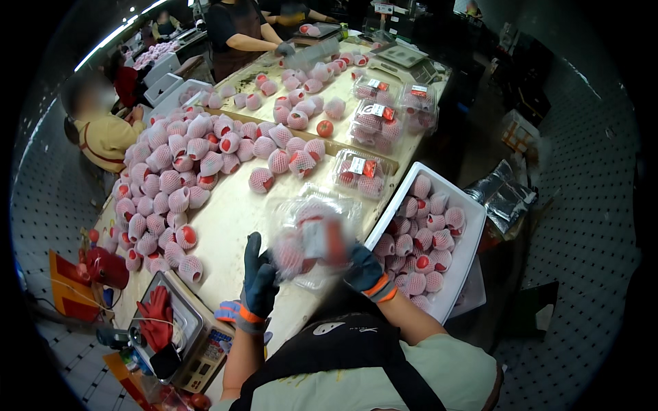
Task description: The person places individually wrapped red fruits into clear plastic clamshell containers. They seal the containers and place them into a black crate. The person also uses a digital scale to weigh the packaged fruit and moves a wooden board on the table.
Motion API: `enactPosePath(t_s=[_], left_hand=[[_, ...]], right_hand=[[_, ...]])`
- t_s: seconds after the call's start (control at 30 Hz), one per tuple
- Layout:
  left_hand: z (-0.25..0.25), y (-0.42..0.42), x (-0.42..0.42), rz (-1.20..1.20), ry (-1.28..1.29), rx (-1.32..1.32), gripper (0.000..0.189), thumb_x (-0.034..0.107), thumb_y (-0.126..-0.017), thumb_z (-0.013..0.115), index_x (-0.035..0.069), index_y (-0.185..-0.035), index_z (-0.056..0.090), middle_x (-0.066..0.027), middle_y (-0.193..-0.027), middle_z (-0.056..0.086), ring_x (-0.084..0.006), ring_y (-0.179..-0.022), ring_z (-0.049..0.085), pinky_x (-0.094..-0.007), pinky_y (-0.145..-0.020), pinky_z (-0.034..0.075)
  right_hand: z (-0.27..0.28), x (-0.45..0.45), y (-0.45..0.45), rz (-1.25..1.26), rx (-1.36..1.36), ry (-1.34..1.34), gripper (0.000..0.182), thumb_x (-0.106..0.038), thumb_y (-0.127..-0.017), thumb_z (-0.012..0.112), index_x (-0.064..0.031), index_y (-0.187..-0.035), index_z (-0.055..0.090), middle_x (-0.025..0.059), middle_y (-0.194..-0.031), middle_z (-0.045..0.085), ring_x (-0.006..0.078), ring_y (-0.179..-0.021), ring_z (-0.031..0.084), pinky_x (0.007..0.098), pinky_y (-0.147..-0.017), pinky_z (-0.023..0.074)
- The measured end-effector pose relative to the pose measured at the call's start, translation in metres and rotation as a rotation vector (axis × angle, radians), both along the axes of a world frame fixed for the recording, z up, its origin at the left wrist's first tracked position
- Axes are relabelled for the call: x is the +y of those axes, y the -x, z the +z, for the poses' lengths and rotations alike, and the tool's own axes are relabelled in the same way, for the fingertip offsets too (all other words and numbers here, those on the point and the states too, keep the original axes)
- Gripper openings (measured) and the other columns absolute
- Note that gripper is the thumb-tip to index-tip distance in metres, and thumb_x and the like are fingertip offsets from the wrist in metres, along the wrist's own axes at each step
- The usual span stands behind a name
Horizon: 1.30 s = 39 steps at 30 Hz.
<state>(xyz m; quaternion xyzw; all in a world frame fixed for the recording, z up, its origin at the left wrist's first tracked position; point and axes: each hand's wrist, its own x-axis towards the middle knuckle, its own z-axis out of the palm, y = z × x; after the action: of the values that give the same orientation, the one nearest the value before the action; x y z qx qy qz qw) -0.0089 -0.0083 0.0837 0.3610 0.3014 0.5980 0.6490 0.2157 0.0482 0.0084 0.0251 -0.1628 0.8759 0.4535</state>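
A clear plastic clamshell box [311, 239] of tomatoes in pink foam nets, with a label on its lid, is blurred in front of me. My right hand [366, 272], in a dark glove with an orange cuff, grips its right side. My left hand [258, 280], gloved alike, is upright at its left edge with the thumb side raised; the contact there is blurred. Beyond it, a labelled clamshell box [361, 173] sits on the table [231, 221]. A large heap of foam-netted tomatoes [169, 180] lies to the left, and a bare tomato [324, 128] lies farther back.
A white foam crate [475, 231] of netted tomatoes stands at the table's right edge. A scale [200, 354] with red gloves [156, 317] on it is at the lower left. A wooden strip [339, 148] crosses the table. Co-workers [105, 136] stand at the left and far side.
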Motion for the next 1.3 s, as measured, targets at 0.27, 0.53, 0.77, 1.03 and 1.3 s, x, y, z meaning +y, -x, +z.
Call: enactPosePath(t_s=[0.27,0.53,0.77,1.03,1.3], left_hand=[[-0.032,0.007,-0.008,0.182,0.041,0.869,0.067,0.017,-0.080,0.070,-0.002,-0.134,0.036,-0.0174,-0.131,0.045,-0.0250,-0.122,0.044,-0.0369,-0.100,0.037],[-0.067,0.005,-0.012,-0.273,-0.477,1.911,0.054,0.032,-0.074,0.065,0.012,-0.122,0.052,-0.0122,-0.125,0.049,-0.0304,-0.123,0.041,-0.0497,-0.110,0.016],[-0.102,0.015,0.005,-0.320,-0.597,2.020,0.024,0.017,-0.074,0.059,0.017,-0.097,0.061,-0.0004,-0.090,0.060,-0.0207,-0.097,0.056,-0.0492,-0.108,0.021],[-0.082,0.003,0.000,-0.299,-0.688,1.946,0.013,0.025,-0.074,0.061,0.014,-0.080,0.058,-0.0064,-0.075,0.058,-0.0253,-0.075,0.057,-0.0446,-0.086,0.040],[-0.072,0.021,-0.016,-0.191,-0.321,1.935,0.022,0.033,-0.076,0.061,0.011,-0.076,0.062,-0.0099,-0.071,0.061,-0.0302,-0.067,0.058,-0.0430,-0.064,0.043]], right_hand=[[-0.011,0.081,-0.079,-0.670,-0.490,0.207,0.042,-0.029,-0.087,0.055,-0.0158,-0.127,0.049,0.0052,-0.115,0.059,0.0245,-0.098,0.060,0.0431,-0.073,0.0550],[-0.011,0.209,-0.128,-0.704,-1.468,0.210,0.057,-0.047,-0.077,0.066,-0.0057,-0.115,0.055,0.0115,-0.102,0.062,0.0248,-0.087,0.062,0.0385,-0.062,0.0537],[-0.007,0.172,-0.114,-1.452,-2.019,-0.560,0.061,-0.036,-0.079,0.065,0.0059,-0.120,0.049,0.0184,-0.101,0.061,0.0282,-0.089,0.058,0.0346,-0.080,0.0462],[-0.039,0.045,-0.052,-0.819,-1.428,-0.244,0.035,-0.019,-0.085,0.062,0.0056,-0.109,0.057,0.0014,-0.085,0.060,0.0093,-0.076,0.051,0.0252,-0.071,0.0452],[0.000,0.005,0.019,-0.477,-1.445,-0.551,0.034,-0.017,-0.086,0.062,0.0036,-0.113,0.057,0.0085,-0.098,0.065,0.0124,-0.087,0.059,0.0246,-0.078,0.0480]])
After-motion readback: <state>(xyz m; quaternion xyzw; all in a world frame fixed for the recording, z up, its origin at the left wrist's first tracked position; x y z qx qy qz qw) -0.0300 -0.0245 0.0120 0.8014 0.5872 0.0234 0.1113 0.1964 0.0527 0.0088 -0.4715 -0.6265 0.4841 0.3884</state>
